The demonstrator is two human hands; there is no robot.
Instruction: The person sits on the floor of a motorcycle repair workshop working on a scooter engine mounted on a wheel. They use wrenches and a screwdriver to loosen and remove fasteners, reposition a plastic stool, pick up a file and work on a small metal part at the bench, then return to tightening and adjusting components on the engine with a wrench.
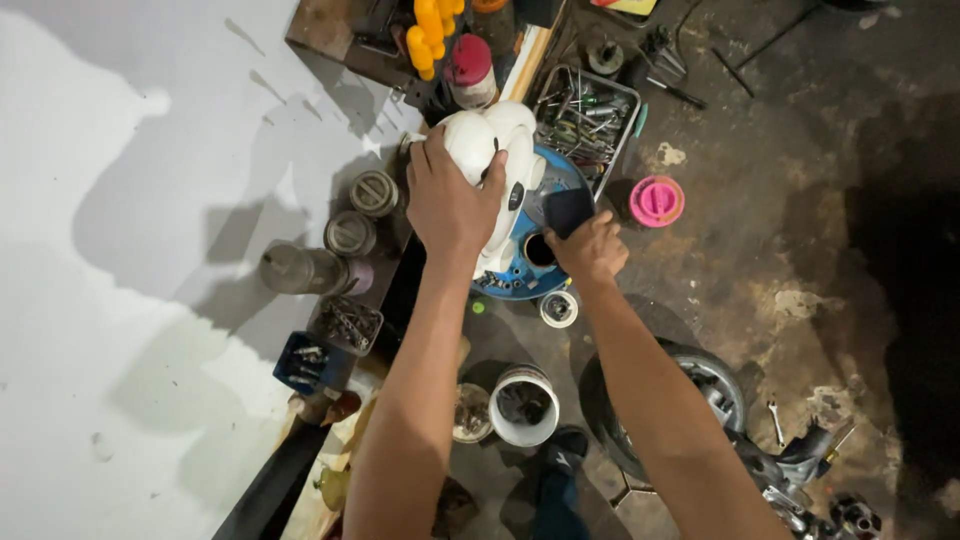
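A white moulded plastic part (500, 165) lies over a blue round housing (530, 262) on the stained, dark concrete floor (780, 200), beside a white wall (120, 200). The left hand (452, 200) wraps over the part, fingers curled onto it. The right hand (590, 248) pinches a dark sheet (568, 210) at the housing's rim. A wire basket of tools (590, 115) and a pink lid (657, 200) sit near.

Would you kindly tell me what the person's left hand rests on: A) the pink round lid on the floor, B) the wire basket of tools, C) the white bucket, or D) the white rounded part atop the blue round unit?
D: the left hand grips the white rounded part above the blue round unit.
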